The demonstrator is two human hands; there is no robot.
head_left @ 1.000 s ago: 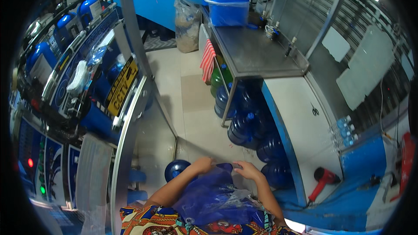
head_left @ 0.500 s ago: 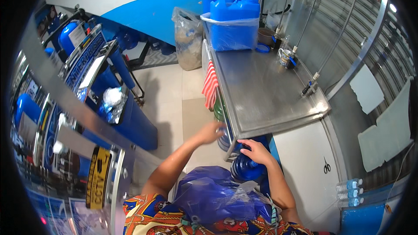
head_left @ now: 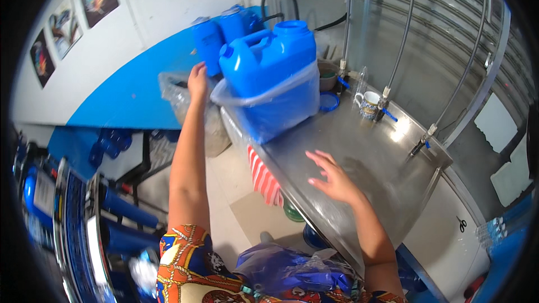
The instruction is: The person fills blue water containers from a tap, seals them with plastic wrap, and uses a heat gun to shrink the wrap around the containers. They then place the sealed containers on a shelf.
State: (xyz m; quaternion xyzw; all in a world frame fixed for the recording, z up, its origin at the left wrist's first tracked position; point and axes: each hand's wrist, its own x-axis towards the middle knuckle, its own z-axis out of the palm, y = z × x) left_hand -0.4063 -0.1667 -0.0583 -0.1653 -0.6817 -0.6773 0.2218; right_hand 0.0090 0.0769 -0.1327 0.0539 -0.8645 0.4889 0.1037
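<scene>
Head view, fast pass. Left hand [head_left: 197, 81] was raised in the upper-centre of the frame, fingers loosely spread, at the upper left edge of the clear plastic bag [head_left: 264, 98] wrapped round the blue jerrycan [head_left: 269, 73]; whether it pinched the bag rim or only touched it could not be told. Right hand [head_left: 332, 177] was centre-right, open with fingers splayed, palm down just above or on the steel counter [head_left: 365, 157], holding nothing. The hands were well apart.

The jerrycan sat centre-top at the counter's far left end, close to its left edge, the bag pulled about halfway up its body. Behind it stood more blue containers [head_left: 222, 33]. Right of it were a blue lid ring [head_left: 329, 101], a patterned mug [head_left: 369, 105] and a row of fill taps [head_left: 421, 143] on hoses. A red-and-white striped cloth [head_left: 263, 177] hung off the counter's front edge. A crumpled blue plastic bag [head_left: 289, 269] was bunched at the person's waist, bottom centre.

Risk, as judged: a one-sided tug at the bag could tip or slide the jerrycan off the near edge, since the other hand was not bracing it. The thin film could also tear.
</scene>
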